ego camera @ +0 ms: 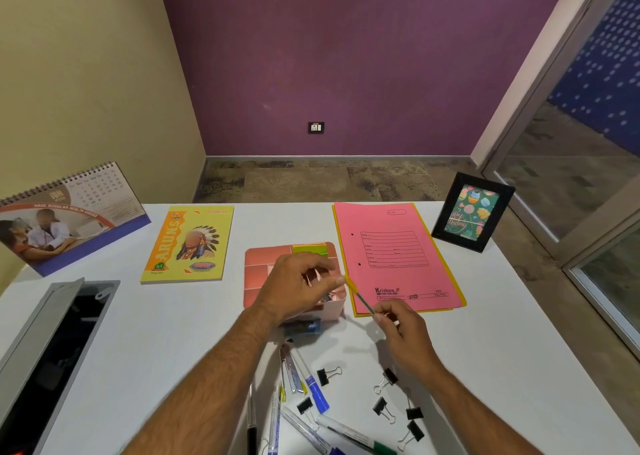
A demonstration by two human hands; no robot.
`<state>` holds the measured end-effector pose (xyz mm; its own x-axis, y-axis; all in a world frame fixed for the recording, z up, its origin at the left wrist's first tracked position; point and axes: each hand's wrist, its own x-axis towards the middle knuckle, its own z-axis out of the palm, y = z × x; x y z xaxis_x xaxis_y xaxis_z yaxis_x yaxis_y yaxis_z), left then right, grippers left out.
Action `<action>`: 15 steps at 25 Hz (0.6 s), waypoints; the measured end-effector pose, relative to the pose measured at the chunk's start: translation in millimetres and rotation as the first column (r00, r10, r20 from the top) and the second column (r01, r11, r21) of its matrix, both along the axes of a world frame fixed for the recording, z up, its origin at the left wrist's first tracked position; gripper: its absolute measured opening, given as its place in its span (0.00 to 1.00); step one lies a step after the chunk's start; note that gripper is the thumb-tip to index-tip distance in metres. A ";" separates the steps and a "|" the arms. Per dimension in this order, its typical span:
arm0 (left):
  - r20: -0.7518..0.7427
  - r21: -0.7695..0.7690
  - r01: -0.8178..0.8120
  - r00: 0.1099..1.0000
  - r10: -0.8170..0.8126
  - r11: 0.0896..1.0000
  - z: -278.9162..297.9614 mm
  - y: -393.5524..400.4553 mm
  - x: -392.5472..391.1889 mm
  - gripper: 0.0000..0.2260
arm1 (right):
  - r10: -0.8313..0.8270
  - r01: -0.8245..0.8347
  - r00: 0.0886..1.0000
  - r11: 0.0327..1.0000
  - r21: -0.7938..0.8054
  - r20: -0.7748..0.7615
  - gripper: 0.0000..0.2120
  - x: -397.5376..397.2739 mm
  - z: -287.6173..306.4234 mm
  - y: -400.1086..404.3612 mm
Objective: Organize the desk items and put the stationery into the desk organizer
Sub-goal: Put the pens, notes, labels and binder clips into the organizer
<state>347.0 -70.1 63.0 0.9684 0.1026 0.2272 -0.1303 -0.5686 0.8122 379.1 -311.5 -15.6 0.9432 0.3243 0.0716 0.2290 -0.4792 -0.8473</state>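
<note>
A pink desk organizer (334, 305) stands at the middle of the white desk (138, 333). My left hand (294, 286) rests over its top with curled fingers, its thumb touching the yellow end of a thin green and yellow pencil (360, 299). My right hand (403, 337) pinches the pencil's lower end, to the right of the organizer. Near the front edge lie several pens and markers (313, 385), a small stapler (290, 368) and several black binder clips (382, 408). A small blue item (306, 328) lies against the organizer's front.
A brick-pattern pad (263, 267) with a green sticky note (310, 249) lies behind the organizer. A pink file folder (391, 257) is to the right, a photo frame (472, 212) at the far right. A yellow notebook (188, 243), a desk calendar (69, 219) and an open grey tray (52, 350) occupy the left.
</note>
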 end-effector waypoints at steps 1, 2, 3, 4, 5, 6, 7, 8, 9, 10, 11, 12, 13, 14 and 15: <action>0.002 -0.001 0.010 1.000 -0.010 1.000 0.4 -2.9 0.2 0.09 | -0.017 0.018 0.999 0.999 0.047 -0.030 0.09 0.7 5.1 5.5; 0.003 -0.003 0.012 1.000 -0.012 1.000 0.1 -5.6 0.6 0.07 | -0.030 0.034 0.998 0.996 0.079 -0.058 0.09 1.3 9.7 10.0; 0.008 -0.007 0.010 1.000 -0.010 1.000 0.5 -8.1 0.3 0.06 | -0.035 0.043 0.996 0.994 0.102 -0.078 0.09 1.6 14.0 13.9; 0.016 -0.020 0.000 1.000 0.000 1.000 0.1 -9.7 0.3 0.06 | -0.035 0.044 0.996 0.992 0.114 -0.085 0.09 1.7 17.7 17.0; 0.026 -0.040 -0.019 0.999 0.020 0.999 0.8 -11.4 -0.3 0.07 | -0.025 0.034 0.997 0.992 0.119 -0.077 0.08 1.7 20.2 19.2; 0.031 -0.070 -0.047 0.998 0.050 0.996 1.0 -13.2 -0.6 0.10 | -0.016 0.023 0.998 0.993 0.115 -0.064 0.08 1.1 21.9 20.3; 0.029 -0.108 -0.079 0.996 0.083 0.991 1.7 -15.2 -1.0 0.13 | -0.005 0.009 0.999 0.994 0.105 -0.044 0.08 0.4 23.7 21.3; 0.021 -0.152 -0.107 0.994 0.111 0.983 3.1 -17.2 -1.6 0.15 | 0.008 -0.006 1.000 0.996 0.089 -0.023 0.09 0.0 24.7 21.9; 0.016 -0.189 -0.125 0.991 0.130 0.974 5.5 -20.1 -1.7 0.15 | 0.026 -0.026 1.000 0.997 0.073 -0.004 0.09 0.0 24.8 22.3; 0.022 -0.206 -0.136 0.989 0.143 0.969 7.2 -22.4 -1.8 0.13 | 0.046 -0.046 0.999 0.997 0.060 0.007 0.09 0.0 25.2 22.9; 0.039 -0.203 -0.142 0.987 0.153 0.969 8.3 -24.0 -1.6 0.10 | 0.060 -0.060 0.998 0.997 0.056 0.014 0.09 -0.7 27.1 24.2; 0.056 -0.188 -0.151 0.985 0.164 0.971 9.1 -24.4 -1.6 0.07 | 0.061 -0.062 0.998 0.996 0.061 0.010 0.08 -1.9 29.1 25.3; 0.070 -0.168 -0.169 0.981 0.182 0.971 10.1 -24.2 -1.9 0.06 | 0.049 -0.049 0.999 0.996 0.076 0.000 0.07 -3.3 32.3 25.7; 0.084 -0.145 -0.199 0.974 0.212 0.969 10.5 -22.7 -1.5 0.05 | 0.022 -0.021 1.000 0.996 0.088 -0.014 0.09 -4.8 35.1 24.8; 0.102 -0.119 -0.235 0.964 0.247 0.965 11.3 -21.1 -1.4 0.05 | 0.004 -0.003 1.000 0.997 0.082 -0.021 0.12 -7.2 35.6 20.9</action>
